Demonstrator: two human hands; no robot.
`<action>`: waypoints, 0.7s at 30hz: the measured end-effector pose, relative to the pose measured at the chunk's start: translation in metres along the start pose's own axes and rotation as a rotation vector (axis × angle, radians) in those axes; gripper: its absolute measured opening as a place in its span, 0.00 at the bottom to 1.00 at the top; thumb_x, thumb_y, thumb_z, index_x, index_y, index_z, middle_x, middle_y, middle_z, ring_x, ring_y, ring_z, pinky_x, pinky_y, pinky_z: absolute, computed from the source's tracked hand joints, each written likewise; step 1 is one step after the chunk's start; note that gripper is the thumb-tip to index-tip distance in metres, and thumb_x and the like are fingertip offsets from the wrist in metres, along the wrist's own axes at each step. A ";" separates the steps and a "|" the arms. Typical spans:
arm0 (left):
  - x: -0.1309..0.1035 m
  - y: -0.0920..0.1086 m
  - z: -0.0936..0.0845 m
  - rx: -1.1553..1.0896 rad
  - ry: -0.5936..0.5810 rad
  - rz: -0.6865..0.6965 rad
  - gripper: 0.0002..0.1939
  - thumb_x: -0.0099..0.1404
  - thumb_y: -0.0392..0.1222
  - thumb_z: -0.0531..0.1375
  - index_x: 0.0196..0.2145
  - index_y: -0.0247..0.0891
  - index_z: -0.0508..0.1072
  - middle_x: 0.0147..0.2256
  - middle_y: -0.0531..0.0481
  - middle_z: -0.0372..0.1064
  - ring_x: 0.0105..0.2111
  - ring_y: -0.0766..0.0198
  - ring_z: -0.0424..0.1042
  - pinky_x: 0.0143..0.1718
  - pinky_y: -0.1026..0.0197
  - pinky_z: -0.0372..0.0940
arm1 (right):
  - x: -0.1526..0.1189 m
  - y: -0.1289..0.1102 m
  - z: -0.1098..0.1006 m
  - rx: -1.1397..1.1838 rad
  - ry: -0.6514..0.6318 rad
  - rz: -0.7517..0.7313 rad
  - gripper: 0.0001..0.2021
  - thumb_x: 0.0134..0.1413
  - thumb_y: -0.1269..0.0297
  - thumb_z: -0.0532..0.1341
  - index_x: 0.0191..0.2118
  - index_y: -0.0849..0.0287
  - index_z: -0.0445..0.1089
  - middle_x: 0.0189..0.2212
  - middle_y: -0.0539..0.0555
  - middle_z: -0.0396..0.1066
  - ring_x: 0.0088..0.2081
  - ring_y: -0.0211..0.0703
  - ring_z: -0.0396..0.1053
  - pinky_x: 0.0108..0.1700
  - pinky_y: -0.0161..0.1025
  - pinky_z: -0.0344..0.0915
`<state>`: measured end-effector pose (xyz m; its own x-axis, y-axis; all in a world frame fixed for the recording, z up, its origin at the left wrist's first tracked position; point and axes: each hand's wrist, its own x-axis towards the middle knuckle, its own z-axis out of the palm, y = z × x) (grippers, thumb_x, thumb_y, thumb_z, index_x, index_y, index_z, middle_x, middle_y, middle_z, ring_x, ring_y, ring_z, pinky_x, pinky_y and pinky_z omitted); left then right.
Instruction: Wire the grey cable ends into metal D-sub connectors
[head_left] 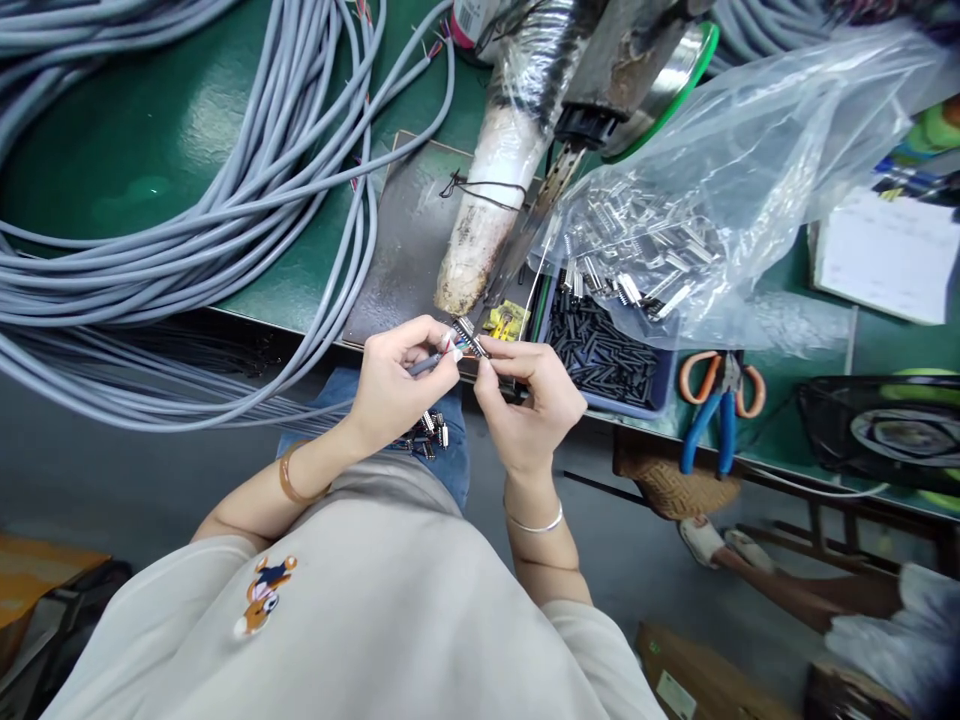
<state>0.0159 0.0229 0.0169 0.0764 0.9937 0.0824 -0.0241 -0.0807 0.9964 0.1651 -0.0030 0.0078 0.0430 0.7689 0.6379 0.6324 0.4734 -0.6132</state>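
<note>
Between thumb and fingers, my left hand (405, 380) pinches the stripped end of a grey cable (424, 366), where thin coloured wires fan out. My right hand (529, 395) grips a small metal connector (469, 338) with a row of pins, held up against those wires. Whether any wire is fixed to it, I cannot tell. Just beyond both hands is the blunt tip of a wrapped white tube (480, 220), with a metal soldering tool (559, 180) beside it. Several finished-looking connectors on cable ends (427, 432) hang over my lap.
Coiled grey cables (300, 200) cover the bench's left. To the right stand a tray of small black sleeves (600, 350), a plastic bag of metal connectors (652, 230), cutters (709, 410), pliers (731, 385) and a white paper pad (885, 250). Another person's legs (802, 585) show at lower right.
</note>
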 end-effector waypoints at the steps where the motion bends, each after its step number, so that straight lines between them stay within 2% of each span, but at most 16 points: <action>1: 0.000 0.000 0.000 0.016 0.002 0.016 0.05 0.56 0.31 0.62 0.25 0.36 0.70 0.26 0.54 0.68 0.21 0.74 0.60 0.21 0.70 0.56 | 0.000 0.000 0.000 -0.009 0.000 -0.011 0.08 0.57 0.76 0.66 0.35 0.54 0.71 0.38 0.50 0.81 0.40 0.41 0.80 0.42 0.40 0.77; 5: 0.002 -0.001 0.002 0.067 0.014 0.043 0.05 0.56 0.31 0.62 0.25 0.36 0.70 0.25 0.54 0.67 0.23 0.73 0.61 0.22 0.70 0.57 | 0.001 0.002 0.000 -0.042 -0.006 -0.033 0.08 0.58 0.75 0.66 0.37 0.53 0.72 0.38 0.49 0.81 0.40 0.42 0.80 0.44 0.41 0.77; 15: 0.005 0.004 0.003 0.110 0.035 0.094 0.05 0.57 0.31 0.61 0.25 0.36 0.71 0.27 0.53 0.69 0.25 0.71 0.64 0.25 0.69 0.59 | 0.006 0.003 0.001 -0.101 0.008 -0.095 0.09 0.56 0.75 0.68 0.38 0.52 0.73 0.39 0.50 0.82 0.40 0.40 0.80 0.42 0.38 0.78; 21: 0.002 0.001 0.000 0.103 -0.019 0.006 0.05 0.57 0.31 0.62 0.25 0.36 0.70 0.26 0.53 0.66 0.24 0.72 0.62 0.23 0.69 0.57 | 0.003 0.002 -0.002 -0.235 -0.039 -0.228 0.09 0.57 0.75 0.68 0.37 0.52 0.70 0.41 0.52 0.83 0.38 0.39 0.82 0.38 0.34 0.77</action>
<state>0.0161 0.0249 0.0178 0.0959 0.9915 0.0875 0.0779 -0.0951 0.9924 0.1676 -0.0009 0.0092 -0.1472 0.6726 0.7253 0.7834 0.5269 -0.3297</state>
